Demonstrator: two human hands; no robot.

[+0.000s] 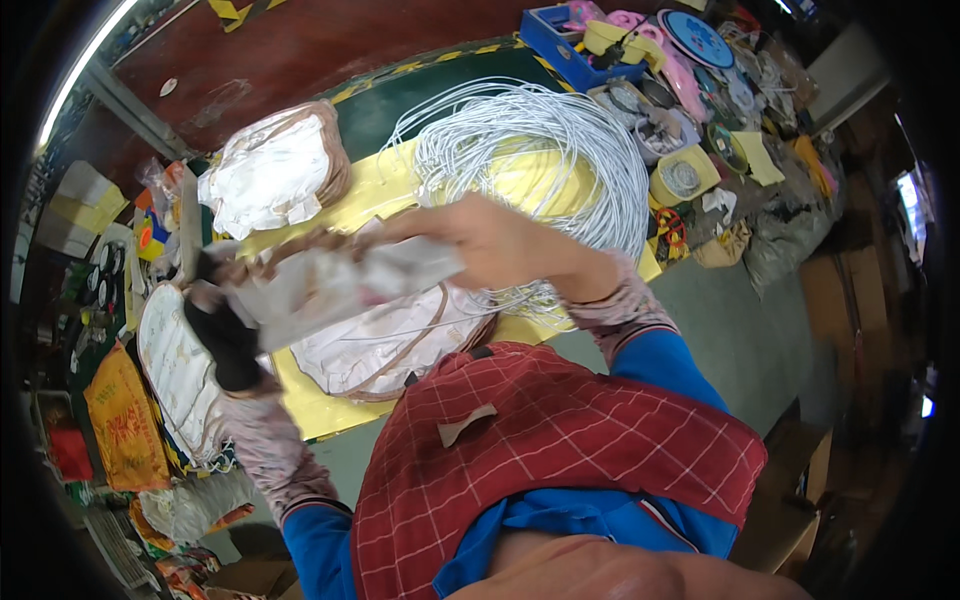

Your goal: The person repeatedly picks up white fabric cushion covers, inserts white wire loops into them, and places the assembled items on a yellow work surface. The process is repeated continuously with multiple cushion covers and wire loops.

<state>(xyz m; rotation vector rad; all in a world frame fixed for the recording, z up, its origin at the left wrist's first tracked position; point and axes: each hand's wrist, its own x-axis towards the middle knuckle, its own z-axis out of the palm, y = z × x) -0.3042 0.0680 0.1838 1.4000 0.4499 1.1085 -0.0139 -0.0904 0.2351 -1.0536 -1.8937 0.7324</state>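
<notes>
A red apron [560, 430] checked with thin white lines lies nearest, worn over a blue top [670, 365]; beyond it spreads the green surface [390, 112], much of it under a yellow sheet [315, 412]; a big loose coil of white cord [615, 165] takes up the right part of that sheet, its strands looping over one another and some trailing toward the apron.

The white piece [345, 285] with brown edging is up in front of the person, above the sheet, stretched between the two hands and blurred, so its finer detail cannot be told; a brown-edged white piece [350, 350] lies below it, close to the apron; a stack of white pieces [268, 168] with brown edges sits at the upper left; more white fabric [165, 330] lies at the far left, beside the left hand.

The right hand [495, 238], bare, has its fingers clamped on the upper right part of the raised piece; the left hand [222, 338], in a dark covering, has its fingers closed on the left end, though blur hides how each one sits; an orange sack [125, 420] with markings hangs at the lower left; a blue crate [545, 45] stands at the upper right; a small yellow tub [700, 165] holding thin coiled strands sits beyond the cord.
</notes>
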